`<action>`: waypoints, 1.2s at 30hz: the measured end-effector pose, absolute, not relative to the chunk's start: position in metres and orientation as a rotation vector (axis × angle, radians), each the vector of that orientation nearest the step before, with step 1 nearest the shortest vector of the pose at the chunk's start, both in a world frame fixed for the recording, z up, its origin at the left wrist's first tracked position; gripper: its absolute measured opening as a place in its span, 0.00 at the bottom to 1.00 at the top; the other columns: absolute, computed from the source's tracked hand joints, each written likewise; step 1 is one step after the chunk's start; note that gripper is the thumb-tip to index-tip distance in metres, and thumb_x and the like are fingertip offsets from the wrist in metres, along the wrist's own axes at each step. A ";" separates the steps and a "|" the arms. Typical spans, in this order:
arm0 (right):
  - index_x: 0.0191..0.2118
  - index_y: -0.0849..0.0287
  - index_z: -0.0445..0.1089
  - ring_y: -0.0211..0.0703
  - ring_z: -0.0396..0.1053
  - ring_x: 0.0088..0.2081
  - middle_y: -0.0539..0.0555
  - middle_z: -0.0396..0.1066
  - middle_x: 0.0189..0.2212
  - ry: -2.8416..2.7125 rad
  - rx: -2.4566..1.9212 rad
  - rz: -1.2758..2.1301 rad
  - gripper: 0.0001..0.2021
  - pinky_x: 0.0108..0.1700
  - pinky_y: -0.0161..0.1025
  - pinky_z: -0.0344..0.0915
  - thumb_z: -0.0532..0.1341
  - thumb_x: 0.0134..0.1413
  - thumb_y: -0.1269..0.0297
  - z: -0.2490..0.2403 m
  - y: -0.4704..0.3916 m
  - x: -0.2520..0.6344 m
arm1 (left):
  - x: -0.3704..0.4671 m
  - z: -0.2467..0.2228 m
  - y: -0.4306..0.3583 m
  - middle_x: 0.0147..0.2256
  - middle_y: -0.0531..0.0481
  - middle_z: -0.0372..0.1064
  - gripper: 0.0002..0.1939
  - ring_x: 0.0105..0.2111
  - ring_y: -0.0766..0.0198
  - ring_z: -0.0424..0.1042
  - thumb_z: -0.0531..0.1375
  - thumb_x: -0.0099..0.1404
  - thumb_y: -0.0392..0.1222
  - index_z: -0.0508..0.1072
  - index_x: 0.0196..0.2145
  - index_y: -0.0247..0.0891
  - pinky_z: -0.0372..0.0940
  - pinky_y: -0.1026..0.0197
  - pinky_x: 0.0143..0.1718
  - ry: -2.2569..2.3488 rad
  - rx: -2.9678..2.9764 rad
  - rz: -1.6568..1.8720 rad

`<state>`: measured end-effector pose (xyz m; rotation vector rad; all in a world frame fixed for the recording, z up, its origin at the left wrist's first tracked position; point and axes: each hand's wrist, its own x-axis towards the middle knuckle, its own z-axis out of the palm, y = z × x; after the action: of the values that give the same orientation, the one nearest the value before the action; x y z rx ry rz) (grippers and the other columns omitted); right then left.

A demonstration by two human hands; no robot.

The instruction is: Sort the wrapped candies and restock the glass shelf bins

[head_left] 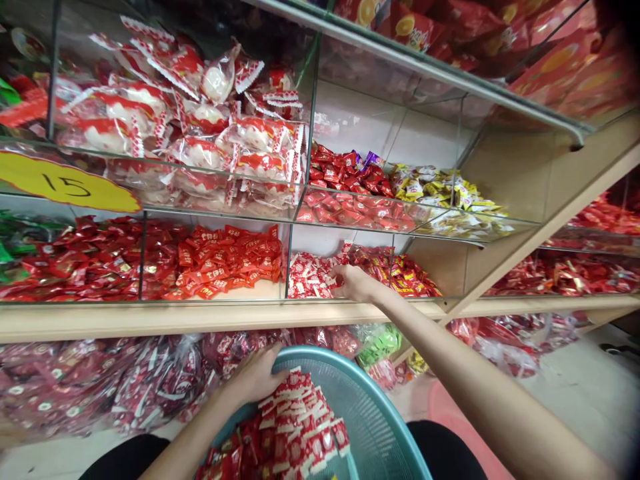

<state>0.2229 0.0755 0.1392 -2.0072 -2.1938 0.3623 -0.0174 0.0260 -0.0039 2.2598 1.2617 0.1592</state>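
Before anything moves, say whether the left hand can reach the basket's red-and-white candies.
Probably yes: the left hand grips the basket by the candies, which lie uncovered, though it may need to let go.

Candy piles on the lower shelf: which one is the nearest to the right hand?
The red-and-white pile, between the orange-red pile and the red-and-yellow pile. The right hand is right at it.

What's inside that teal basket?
The teal basket holds red-and-white wrapped candies beside darker red wrapped ones. Whatever lies beneath them is covered.
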 end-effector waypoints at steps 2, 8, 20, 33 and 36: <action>0.39 0.61 0.69 0.37 0.62 0.30 0.52 0.67 0.28 -2.204 -1.998 0.317 0.15 0.31 0.31 0.57 0.62 0.40 0.69 0.137 0.078 0.225 | -0.017 -0.004 0.026 0.45 0.42 0.69 0.22 0.44 0.54 0.68 0.51 0.59 0.52 0.64 0.48 0.39 0.60 0.58 0.44 1.270 2.273 0.151; 0.42 0.62 0.67 0.35 0.60 0.28 0.49 0.65 0.26 -1.985 -1.690 0.158 0.16 0.32 0.33 0.57 0.60 0.43 0.66 0.153 0.055 0.229 | -0.016 -0.001 0.026 0.45 0.43 0.69 0.21 0.43 0.55 0.69 0.51 0.59 0.51 0.63 0.47 0.39 0.61 0.59 0.42 1.268 2.285 0.135; 0.42 0.60 0.65 0.34 0.60 0.26 0.47 0.62 0.24 -1.270 -1.553 1.464 0.15 0.28 0.32 0.59 0.59 0.47 0.60 0.003 -0.102 0.197 | -0.013 0.003 0.025 0.41 0.45 0.70 0.18 0.38 0.56 0.70 0.49 0.60 0.52 0.63 0.43 0.41 0.61 0.60 0.37 1.272 2.332 0.084; 0.48 0.61 0.65 0.44 0.67 0.35 0.57 0.71 0.33 -1.630 -2.122 0.851 0.18 0.37 0.36 0.59 0.53 0.50 0.63 -0.067 -0.124 0.217 | -0.012 -0.001 0.027 0.42 0.46 0.70 0.19 0.40 0.57 0.70 0.50 0.60 0.51 0.63 0.45 0.41 0.61 0.59 0.39 1.269 2.324 0.080; 0.50 0.60 0.65 0.46 0.67 0.40 0.59 0.71 0.37 -1.655 -2.143 0.795 0.19 0.41 0.37 0.60 0.52 0.51 0.64 -0.064 -0.123 0.213 | -0.014 0.000 0.026 0.43 0.45 0.69 0.20 0.40 0.57 0.70 0.50 0.59 0.53 0.64 0.46 0.41 0.61 0.60 0.38 1.275 2.308 0.084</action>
<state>0.2133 -0.1225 -0.0645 -2.1430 -1.6550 0.7954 -0.0136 0.0265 -0.0003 2.3079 1.2753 0.0836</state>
